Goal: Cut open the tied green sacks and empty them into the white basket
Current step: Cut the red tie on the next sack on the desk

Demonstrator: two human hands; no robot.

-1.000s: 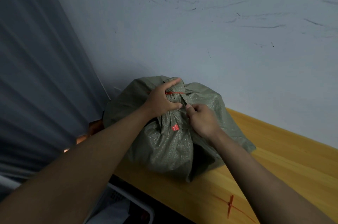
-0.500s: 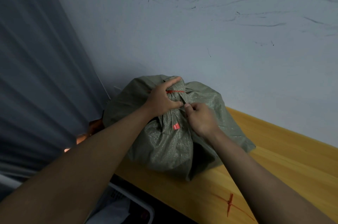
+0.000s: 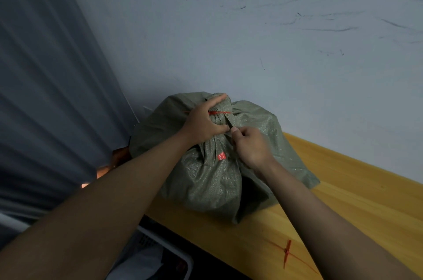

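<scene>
A full green woven sack [image 3: 206, 179] stands on the yellow wooden table [image 3: 357, 190] against the wall. Its gathered neck is bound by a red zip tie [image 3: 219, 112], and a small red tag [image 3: 221, 156] hangs lower on the front. My left hand [image 3: 203, 123] is wrapped around the neck just below the tie. My right hand [image 3: 249, 144] pinches the folds of the neck right beside the left thumb. Whether a tool sits in the right hand is hidden. The rim of the white basket [image 3: 183, 259] shows below the table's near edge.
A cut red zip tie [image 3: 287, 252] lies on the table near the front. A grey curtain [image 3: 45, 96] hangs at the left, and a scuffed pale wall [image 3: 274, 39] stands right behind the sack. Something orange [image 3: 114, 160] peeks out between the curtain and the sack.
My right hand has crept a little up and left along the sack's neck, closer to my left thumb. My left hand keeps the same grip.
</scene>
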